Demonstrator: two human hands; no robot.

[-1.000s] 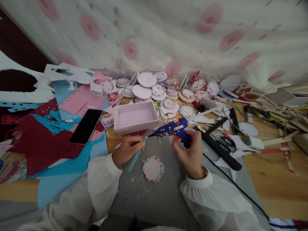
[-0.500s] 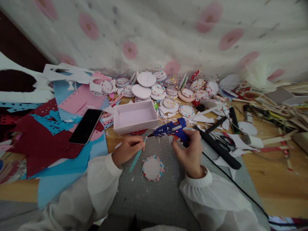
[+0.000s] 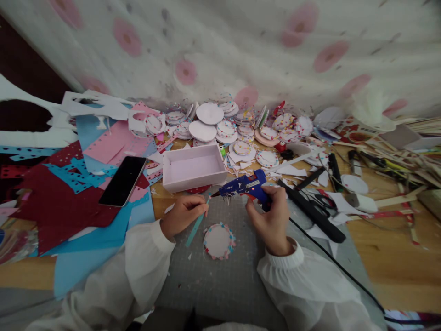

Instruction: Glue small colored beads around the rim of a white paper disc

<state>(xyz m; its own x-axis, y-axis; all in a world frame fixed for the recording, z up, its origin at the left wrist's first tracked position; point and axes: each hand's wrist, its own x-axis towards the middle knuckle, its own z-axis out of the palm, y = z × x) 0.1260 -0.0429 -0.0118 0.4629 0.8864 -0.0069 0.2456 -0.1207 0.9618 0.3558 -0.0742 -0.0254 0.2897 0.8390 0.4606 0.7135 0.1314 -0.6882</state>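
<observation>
My left hand (image 3: 184,214) pinches a narrow teal paper strip (image 3: 195,229) that slants down toward the mat. In my right hand (image 3: 272,218) is a blue hot glue gun (image 3: 246,186), its small red light lit. The gun's nozzle points left, close to the strip's upper end; whether they touch I cannot tell. Below and between my hands, a round white paper disc (image 3: 219,241) with a pink and blue dotted frilled edge lies flat on the grey cutting mat (image 3: 213,285).
Behind my hands stands a shallow white box (image 3: 195,165), with stacked decorated paper discs (image 3: 226,128) beyond it. A phone (image 3: 123,180) rests on coloured paper sheets at left. Scissors (image 3: 323,202), a long black tool (image 3: 312,211) and the gun's cord (image 3: 330,259) lie at right.
Almost nothing differs. Both hands, the glue gun and the disc keep their places; the teal strip's lower end has shifted very slightly.
</observation>
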